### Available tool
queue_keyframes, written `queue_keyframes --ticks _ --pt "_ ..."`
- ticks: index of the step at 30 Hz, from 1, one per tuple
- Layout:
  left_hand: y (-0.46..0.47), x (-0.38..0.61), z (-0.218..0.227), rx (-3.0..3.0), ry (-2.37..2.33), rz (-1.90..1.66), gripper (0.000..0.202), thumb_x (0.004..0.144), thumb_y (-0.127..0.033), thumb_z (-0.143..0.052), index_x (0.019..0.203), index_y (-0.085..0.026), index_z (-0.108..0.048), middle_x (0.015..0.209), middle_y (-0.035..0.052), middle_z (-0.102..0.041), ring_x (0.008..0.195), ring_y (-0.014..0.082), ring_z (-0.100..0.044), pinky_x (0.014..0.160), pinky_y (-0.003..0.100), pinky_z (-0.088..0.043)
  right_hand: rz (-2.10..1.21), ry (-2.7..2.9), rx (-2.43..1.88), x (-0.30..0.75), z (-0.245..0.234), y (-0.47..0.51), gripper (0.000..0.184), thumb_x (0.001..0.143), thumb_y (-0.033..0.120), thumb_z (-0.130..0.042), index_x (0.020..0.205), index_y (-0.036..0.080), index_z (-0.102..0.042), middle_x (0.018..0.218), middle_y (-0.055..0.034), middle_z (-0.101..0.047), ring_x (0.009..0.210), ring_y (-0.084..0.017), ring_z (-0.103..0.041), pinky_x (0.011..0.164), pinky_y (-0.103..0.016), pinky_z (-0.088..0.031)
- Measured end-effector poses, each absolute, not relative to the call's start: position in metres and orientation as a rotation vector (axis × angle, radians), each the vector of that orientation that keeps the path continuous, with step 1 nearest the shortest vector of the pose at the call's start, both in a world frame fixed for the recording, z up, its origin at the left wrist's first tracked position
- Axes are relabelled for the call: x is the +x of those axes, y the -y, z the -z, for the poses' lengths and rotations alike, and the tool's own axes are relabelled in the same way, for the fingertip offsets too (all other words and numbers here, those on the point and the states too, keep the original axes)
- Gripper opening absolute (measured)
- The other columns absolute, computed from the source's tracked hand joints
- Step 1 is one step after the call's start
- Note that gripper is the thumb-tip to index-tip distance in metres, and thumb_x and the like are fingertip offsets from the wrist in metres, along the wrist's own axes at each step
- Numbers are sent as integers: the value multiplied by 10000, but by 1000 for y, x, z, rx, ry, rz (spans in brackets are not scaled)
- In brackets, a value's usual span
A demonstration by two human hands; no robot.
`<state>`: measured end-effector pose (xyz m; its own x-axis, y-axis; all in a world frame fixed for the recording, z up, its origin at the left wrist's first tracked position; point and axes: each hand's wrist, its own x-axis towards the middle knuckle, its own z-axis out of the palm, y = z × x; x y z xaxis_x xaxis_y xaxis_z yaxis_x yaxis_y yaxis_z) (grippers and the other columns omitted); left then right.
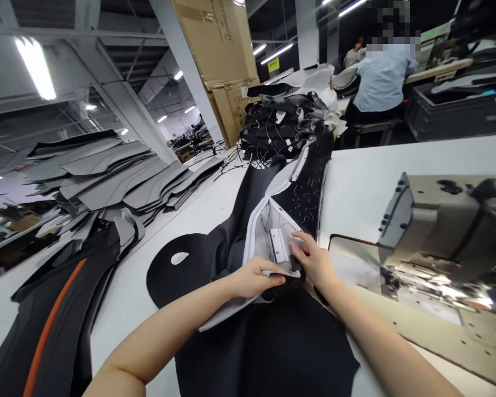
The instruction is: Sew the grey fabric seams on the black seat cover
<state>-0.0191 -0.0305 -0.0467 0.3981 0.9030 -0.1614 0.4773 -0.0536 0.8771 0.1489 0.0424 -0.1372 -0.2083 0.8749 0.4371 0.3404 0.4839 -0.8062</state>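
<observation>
Fabric at the middle of the white table (355, 182): black cover (273, 342), spread from the near edge toward the far pile of black pieces (281, 127), with its grey lining (261, 220) folded open along the seam. Pinched a fold of that lining with the left hand (254, 278), thumb on top, fingers curled beneath. Laid the right hand (314, 262) just beside it, fingers pressed together and flat on the lining, tips touching a small white tag (278, 245). Worked just left of the sewing machine (446, 220). Had stacked grey panels (107, 176) and a black piece with an orange stripe (49, 325) well off to the left. Saw cardboard boxes (219, 38) and a person in a pale blue shirt (382, 77) seated far behind.
</observation>
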Motion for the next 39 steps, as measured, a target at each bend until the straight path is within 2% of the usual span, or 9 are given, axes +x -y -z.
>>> queue_keyframes --ticks 5,9,14,17,20,27,32,36,39 --pt "33 7 77 1800 -1214 -455 324 838 -271 -547 1116 -161 -673 909 55 -706 769 147 -604 792 261 -473 -386 1798 -1188 160 144 -49 337 884 379 -439 1152 219 -565 970 -85 -579 739 -204 -556 536 -285 -374" --pt "25 17 82 1996 -1144 -416 289 843 -263 -540 1083 -196 -688 1040 48 -690 918 169 -594 886 288 -441 -198 1886 -1222 186 150 -44 270 905 287 -395 992 176 -626 838 -91 -543 727 -214 -511 557 -300 -361" --pt "6 3 87 1456 -1115 -527 418 769 -452 -644 976 -96 -716 787 69 -685 693 159 -601 678 251 -471 -85 2082 -946 222 154 5 270 910 181 -354 960 178 -620 860 -78 -596 806 -192 -553 703 -315 -439" --pt "1 -4 89 1238 -1069 -595 482 685 -514 -718 897 -80 -719 697 57 -649 603 130 -567 601 230 -452 -53 2265 -779 224 156 25 316 906 134 -347 1089 181 -600 1063 -86 -627 993 -191 -562 850 -332 -451" --pt "0 -8 86 1278 -1055 -578 484 678 -528 -724 849 -76 -716 674 48 -628 596 119 -551 605 229 -449 -38 2476 -806 209 160 23 335 919 219 -394 1181 110 -570 1201 -145 -588 1146 -243 -511 1005 -409 -381" --pt "3 -16 71 1432 -1072 -296 399 774 -456 -649 890 -79 -711 671 24 -613 624 121 -540 617 225 -437 -105 2611 -938 183 157 -10 312 887 311 -456 925 91 -675 893 -137 -654 942 -267 -599 1098 -560 -148" --pt "16 5 81 1783 -1107 -199 291 851 -278 -546 1054 -128 -691 826 33 -688 708 133 -580 712 237 -455 -164 2728 -907 193 153 -28 134 759 171 -559 710 126 -674 754 -92 -647 799 -221 -613 1108 -505 -171" --pt "27 12 93 2142 -1061 -242 294 898 -229 -490 1146 -212 -647 1152 21 -652 882 141 -590 871 263 -433 -144 2637 -1019 224 142 2 248 850 123 -436 937 116 -668 962 -126 -657 963 -234 -591 1060 -497 -269" --pt "26 13 98 2211 -1021 -259 281 913 -235 -484 1144 -221 -643 1151 6 -653 915 137 -595 884 261 -434 -170 2492 -933 244 135 56 314 917 195 -365 1109 188 -613 1099 -94 -638 1041 -210 -566 982 -423 -370"
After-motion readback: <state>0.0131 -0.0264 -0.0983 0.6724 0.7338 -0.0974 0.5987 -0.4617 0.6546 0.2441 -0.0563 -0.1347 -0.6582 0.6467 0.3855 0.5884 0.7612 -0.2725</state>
